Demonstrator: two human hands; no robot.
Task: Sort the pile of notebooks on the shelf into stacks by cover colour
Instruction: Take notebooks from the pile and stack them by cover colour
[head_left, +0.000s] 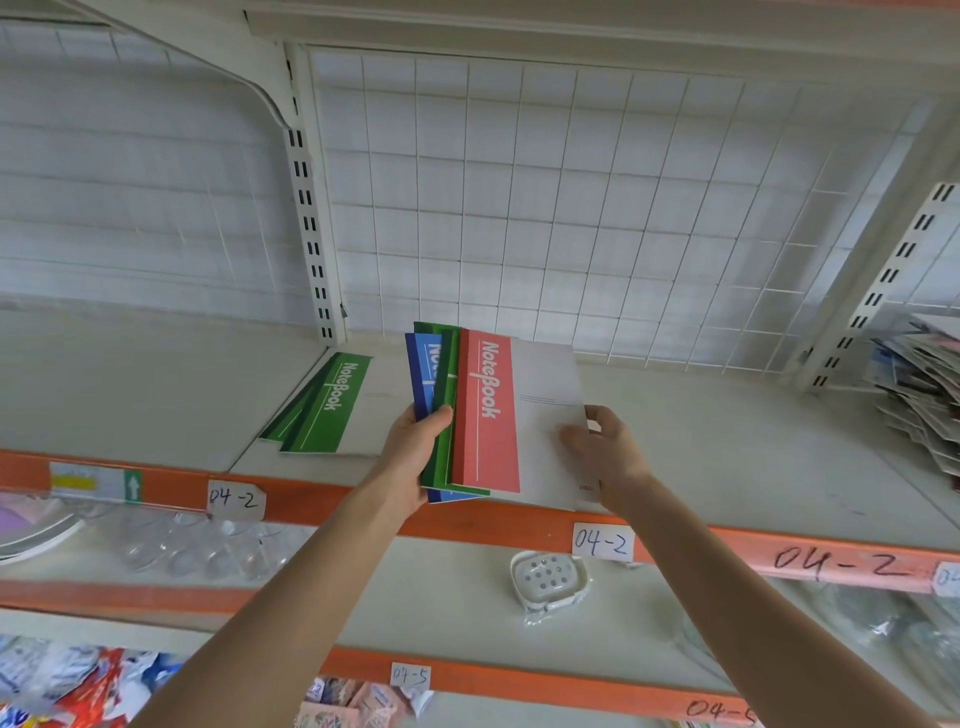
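Pale shelf (727, 441) (orange front edge) bears 2 overlapping green notebooks (322, 410), lying flat.

Left hand (413, 457): shown bare, with the thumb and the back of the hand seen.
Right hand (608, 457): shown bare, with the thumb and the knuckles seen.
Left forearm (311, 571): slender, seen uncovered from the wrist to the lower frame edge.
Right forearm (753, 597): slender, likewise seen uncovered to the frame edge.

"NoteBook" on red notebook (488, 395), "NoteBook" on green notebook (337, 389), handwritten "04-2" on two paper tags (234, 500) and orange shelf edge (753, 552), "04-5" on lower tag (410, 676)
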